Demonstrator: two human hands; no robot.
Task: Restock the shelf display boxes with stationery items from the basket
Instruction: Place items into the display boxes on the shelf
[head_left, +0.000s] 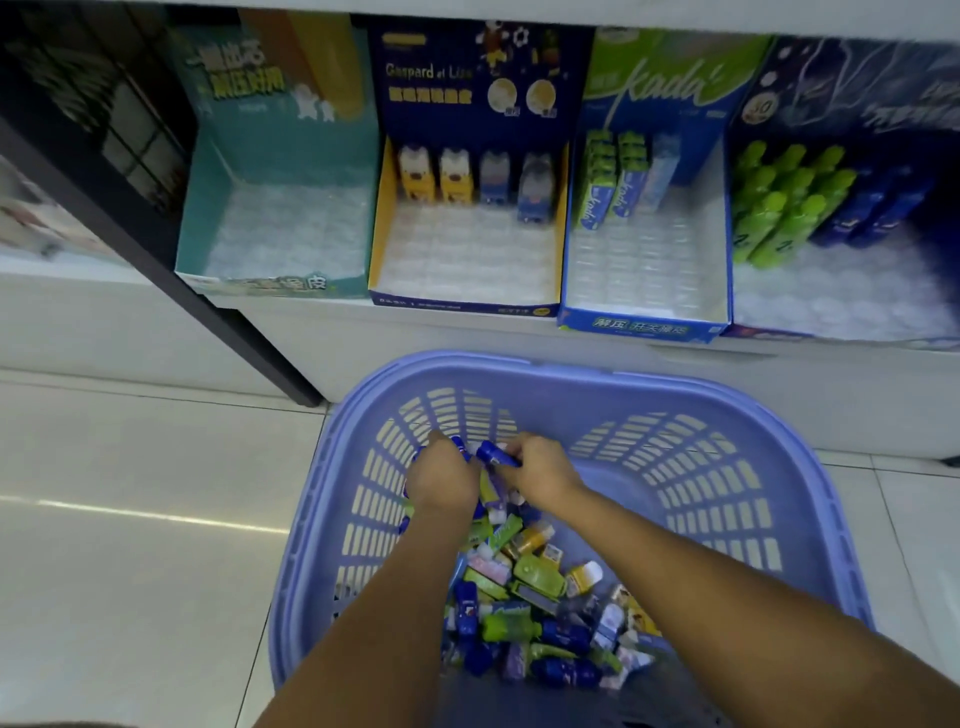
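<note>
Pale tiled floor (130, 519) here, with a white shelf (311, 338) set low along the back. A big purple basket (779, 410) is parked on the tiles just in front of it. Four display boxes (467, 306) are lined up side by side on the shelf. A jumble of small stationery (535, 613) is heaped in the basket's near half. Over the far half, a few blue pieces (460, 447) are clutched in the curled fingers of the left hand (441, 480), and a blue tube (496, 454) is pinched by the right hand (540, 470).

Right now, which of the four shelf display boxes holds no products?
The teal box at far left: only its clear tray shows, while the other three hold items at the back.
</note>
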